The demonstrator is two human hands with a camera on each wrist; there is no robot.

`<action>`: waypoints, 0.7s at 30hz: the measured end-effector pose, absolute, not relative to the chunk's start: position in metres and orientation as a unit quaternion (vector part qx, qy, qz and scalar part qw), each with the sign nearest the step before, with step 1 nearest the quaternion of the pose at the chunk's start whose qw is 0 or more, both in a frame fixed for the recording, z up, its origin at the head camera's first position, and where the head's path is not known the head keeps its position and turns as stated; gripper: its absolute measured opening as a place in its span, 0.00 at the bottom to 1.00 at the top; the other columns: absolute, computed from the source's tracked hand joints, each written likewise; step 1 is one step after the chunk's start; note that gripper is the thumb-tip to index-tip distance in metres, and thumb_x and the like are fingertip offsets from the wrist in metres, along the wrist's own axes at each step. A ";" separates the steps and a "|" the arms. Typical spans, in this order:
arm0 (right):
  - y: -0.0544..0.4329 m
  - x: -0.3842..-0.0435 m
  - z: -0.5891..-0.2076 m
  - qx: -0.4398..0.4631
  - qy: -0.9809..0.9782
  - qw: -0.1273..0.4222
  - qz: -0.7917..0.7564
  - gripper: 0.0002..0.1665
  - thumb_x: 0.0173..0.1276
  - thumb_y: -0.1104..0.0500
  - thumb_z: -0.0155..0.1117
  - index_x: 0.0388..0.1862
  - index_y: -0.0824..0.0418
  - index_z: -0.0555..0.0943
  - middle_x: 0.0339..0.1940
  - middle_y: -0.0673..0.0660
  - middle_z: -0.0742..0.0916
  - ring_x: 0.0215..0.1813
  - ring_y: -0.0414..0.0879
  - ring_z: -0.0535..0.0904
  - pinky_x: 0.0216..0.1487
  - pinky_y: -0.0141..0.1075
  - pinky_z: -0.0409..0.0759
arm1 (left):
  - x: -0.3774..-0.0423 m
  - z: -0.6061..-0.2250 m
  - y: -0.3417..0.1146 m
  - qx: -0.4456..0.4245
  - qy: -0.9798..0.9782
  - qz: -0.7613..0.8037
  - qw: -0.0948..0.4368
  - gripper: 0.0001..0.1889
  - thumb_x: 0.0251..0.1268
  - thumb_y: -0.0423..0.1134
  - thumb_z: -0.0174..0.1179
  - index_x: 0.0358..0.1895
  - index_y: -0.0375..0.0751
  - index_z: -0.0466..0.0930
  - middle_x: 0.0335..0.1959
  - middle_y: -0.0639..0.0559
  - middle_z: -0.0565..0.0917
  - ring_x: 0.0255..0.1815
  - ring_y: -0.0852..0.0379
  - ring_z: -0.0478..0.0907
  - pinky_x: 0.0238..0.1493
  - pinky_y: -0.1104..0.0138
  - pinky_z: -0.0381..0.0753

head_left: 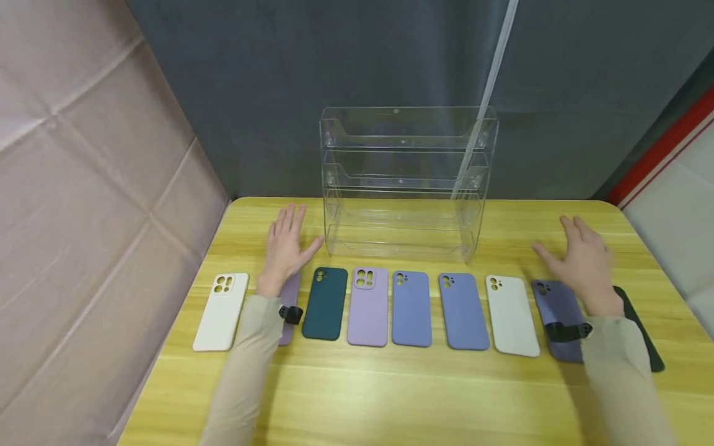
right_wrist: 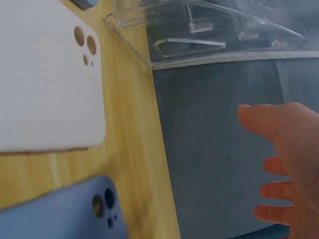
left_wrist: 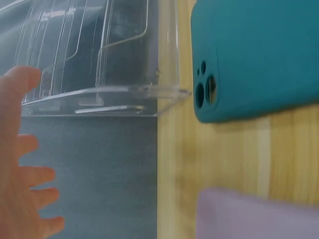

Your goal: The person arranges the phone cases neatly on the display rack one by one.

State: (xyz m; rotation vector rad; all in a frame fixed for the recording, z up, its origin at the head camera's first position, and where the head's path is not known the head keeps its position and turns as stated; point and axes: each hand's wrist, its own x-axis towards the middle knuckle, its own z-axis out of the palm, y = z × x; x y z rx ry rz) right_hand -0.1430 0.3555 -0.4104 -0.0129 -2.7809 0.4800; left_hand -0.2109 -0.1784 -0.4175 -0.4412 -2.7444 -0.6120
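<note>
Phone cases lie in a row along the wooden table, and neither hand holds one. My left hand is spread with fingers forward, its wrist over a purple phone case that it partly hides. To the right of it lies a dark green phone case, seen large in the left wrist view. My right hand, slightly blurred, has its fingers extended and thumb out above a grey-purple phone case. Its forearm partly covers a black phone case. A white phone case fills the right wrist view's upper left.
A clear acrylic tiered rack stands at the table's back, between the hands. Among the cases are a lilac one, two blue ones, and a white one at far left. A grey curtain hangs behind the table.
</note>
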 end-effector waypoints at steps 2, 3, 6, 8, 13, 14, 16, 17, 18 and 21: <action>0.362 -0.139 -0.413 -0.005 -0.970 0.166 0.179 0.46 0.65 0.42 0.58 0.69 0.73 0.58 0.66 0.79 0.63 0.60 0.77 0.59 0.54 0.69 0.57 | -0.213 -0.420 -0.176 -0.171 -0.942 -0.240 0.161 0.40 0.61 0.55 0.54 0.71 0.35 0.55 0.72 0.35 0.54 0.72 0.38 0.47 0.68 0.45 0.48; 0.365 -0.137 -0.414 -0.008 -0.969 0.165 0.185 0.46 0.65 0.43 0.57 0.68 0.75 0.58 0.65 0.79 0.63 0.60 0.77 0.60 0.55 0.68 0.58 | -0.214 -0.421 -0.175 -0.181 -0.935 -0.254 0.168 0.39 0.61 0.54 0.55 0.70 0.34 0.56 0.71 0.35 0.55 0.72 0.38 0.49 0.68 0.45 0.49; 0.375 -0.130 -0.417 -0.032 -0.970 0.137 0.200 0.45 0.67 0.45 0.54 0.69 0.75 0.55 0.65 0.79 0.62 0.62 0.76 0.58 0.58 0.66 0.56 | -0.216 -0.425 -0.171 -0.204 -0.915 -0.296 0.183 0.38 0.61 0.50 0.56 0.69 0.32 0.57 0.70 0.35 0.58 0.70 0.39 0.52 0.67 0.47 0.52; 0.381 -0.126 -0.420 -0.052 -0.970 0.121 0.204 0.44 0.68 0.45 0.52 0.70 0.75 0.53 0.66 0.79 0.62 0.63 0.76 0.57 0.58 0.66 0.56 | -0.218 -0.427 -0.167 -0.213 -0.903 -0.324 0.186 0.37 0.60 0.48 0.58 0.69 0.33 0.57 0.70 0.36 0.59 0.70 0.40 0.54 0.68 0.48 0.53; 0.395 -0.117 -0.428 -0.088 -0.968 0.108 0.210 0.44 0.68 0.45 0.52 0.69 0.76 0.54 0.65 0.79 0.62 0.62 0.76 0.58 0.54 0.67 0.58 | -0.221 -0.430 -0.160 -0.207 -0.876 -0.396 0.182 0.35 0.60 0.41 0.59 0.69 0.34 0.58 0.68 0.37 0.61 0.69 0.43 0.56 0.67 0.49 0.56; 0.398 -0.115 -0.430 -0.093 -0.967 0.106 0.210 0.45 0.68 0.44 0.52 0.69 0.76 0.54 0.65 0.80 0.62 0.62 0.76 0.57 0.53 0.68 0.59 | -0.222 -0.431 -0.158 -0.205 -0.869 -0.413 0.181 0.34 0.61 0.39 0.59 0.69 0.33 0.58 0.68 0.36 0.62 0.68 0.42 0.57 0.66 0.48 0.57; 0.403 -0.112 -0.432 -0.104 -0.967 0.099 0.210 0.45 0.68 0.43 0.52 0.69 0.76 0.54 0.64 0.80 0.63 0.61 0.77 0.57 0.50 0.69 0.60 | -0.223 -0.432 -0.155 -0.201 -0.856 -0.441 0.181 0.32 0.61 0.36 0.59 0.68 0.32 0.59 0.66 0.35 0.64 0.65 0.42 0.60 0.62 0.47 0.61; 0.406 -0.110 -0.433 -0.107 -0.967 0.096 0.210 0.46 0.67 0.43 0.52 0.69 0.76 0.54 0.63 0.81 0.63 0.60 0.78 0.58 0.49 0.70 0.60 | -0.224 -0.432 -0.153 -0.199 -0.849 -0.456 0.181 0.32 0.61 0.34 0.59 0.67 0.30 0.59 0.65 0.34 0.65 0.64 0.41 0.61 0.61 0.46 0.62; 0.408 -0.109 -0.435 -0.110 -0.967 0.094 0.208 0.46 0.67 0.43 0.53 0.68 0.76 0.54 0.62 0.82 0.63 0.59 0.78 0.58 0.48 0.70 0.61 | -0.225 -0.432 -0.151 -0.197 -0.842 -0.468 0.181 0.31 0.61 0.32 0.59 0.66 0.29 0.60 0.64 0.33 0.66 0.63 0.40 0.62 0.59 0.45 0.64; 0.413 -0.104 -0.439 -0.112 -0.966 0.094 0.212 0.46 0.66 0.44 0.54 0.67 0.78 0.55 0.59 0.84 0.63 0.57 0.80 0.58 0.47 0.70 0.61 | -0.228 -0.434 -0.147 -0.188 -0.825 -0.502 0.180 0.29 0.60 0.29 0.59 0.65 0.27 0.61 0.61 0.33 0.68 0.59 0.37 0.64 0.55 0.45 0.68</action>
